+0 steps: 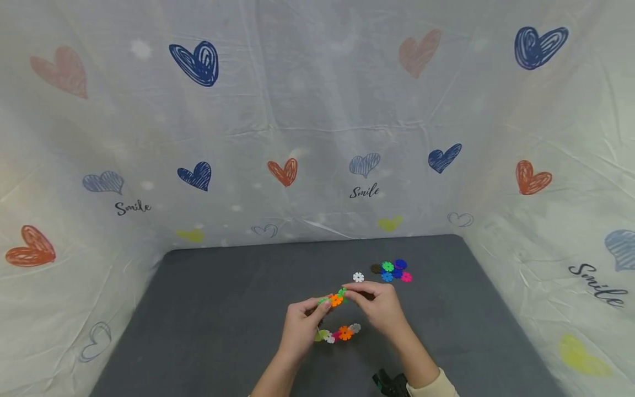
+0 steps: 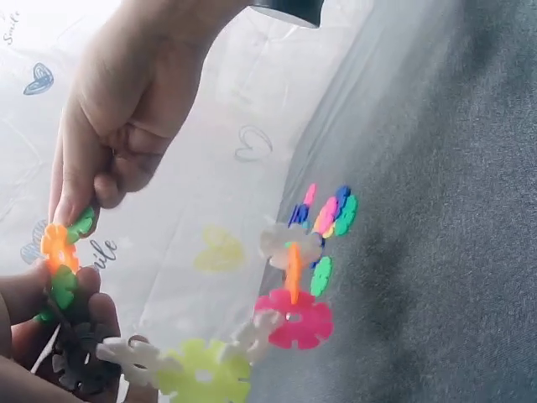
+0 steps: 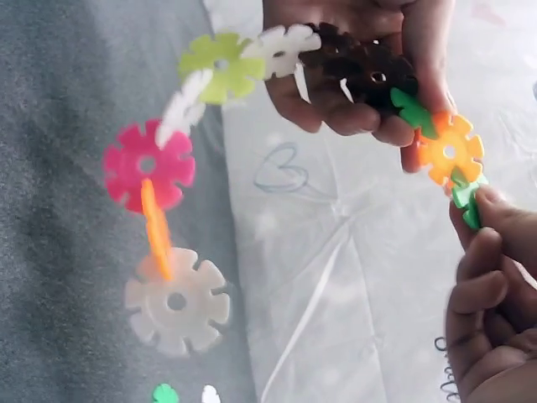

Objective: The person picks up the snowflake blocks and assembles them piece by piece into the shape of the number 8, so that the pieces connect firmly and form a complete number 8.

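Holding a curved chain of notched discs (image 1: 344,333) above a grey table (image 1: 223,320).
Pinching the green end disc (image 3: 466,203) between thumb and fingertip of the right hand (image 1: 381,310); gripping the chain just beyond the adjoining orange disc (image 3: 463,143) with curled fingers of the left hand (image 1: 299,326); dangling the pale end disc (image 3: 201,290) well apart from the loose discs (image 1: 387,266).

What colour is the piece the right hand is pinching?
Green; the piece shows best in the right wrist view.

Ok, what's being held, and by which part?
A flower-disc chain: right hand pinches the green end disc; left hand grips the other green disc.
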Motion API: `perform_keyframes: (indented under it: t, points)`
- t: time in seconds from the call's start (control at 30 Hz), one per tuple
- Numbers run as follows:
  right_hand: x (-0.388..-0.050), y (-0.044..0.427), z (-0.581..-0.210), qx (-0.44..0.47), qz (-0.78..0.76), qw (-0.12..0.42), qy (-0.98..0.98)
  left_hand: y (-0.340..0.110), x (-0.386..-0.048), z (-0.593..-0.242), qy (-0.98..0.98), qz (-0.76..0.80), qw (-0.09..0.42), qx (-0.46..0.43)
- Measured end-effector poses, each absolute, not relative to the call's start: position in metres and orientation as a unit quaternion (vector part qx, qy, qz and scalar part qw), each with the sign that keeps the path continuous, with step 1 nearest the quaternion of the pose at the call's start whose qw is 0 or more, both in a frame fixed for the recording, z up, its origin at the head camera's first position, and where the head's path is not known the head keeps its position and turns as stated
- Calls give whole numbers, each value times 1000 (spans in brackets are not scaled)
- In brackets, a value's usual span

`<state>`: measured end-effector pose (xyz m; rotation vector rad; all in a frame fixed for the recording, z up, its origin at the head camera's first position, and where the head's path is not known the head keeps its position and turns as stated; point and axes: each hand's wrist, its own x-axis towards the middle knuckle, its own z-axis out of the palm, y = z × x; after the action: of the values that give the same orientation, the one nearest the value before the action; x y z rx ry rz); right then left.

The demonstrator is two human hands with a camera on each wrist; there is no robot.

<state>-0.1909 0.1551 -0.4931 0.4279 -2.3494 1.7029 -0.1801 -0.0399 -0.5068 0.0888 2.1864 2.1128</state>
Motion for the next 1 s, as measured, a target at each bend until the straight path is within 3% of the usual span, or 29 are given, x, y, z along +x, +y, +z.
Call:
perform_keyframes:
  t: [0.23,0.5,0.77,1.0]
  points:
    - [-192,152,-503,80,617,76,-779,-36,-180,-505,658,740,141,7]
    - [-191,153,-498,93,606,22,-789,-35,-181,-504,689,712,125,42]
    - [-209,214,-514,-40,498,116,-858,-44,-187,-513,629,768,119,-34]
    - [-219,235,-562,-107,345,12,-932,-54,-191,-517,577,804,136,-58]
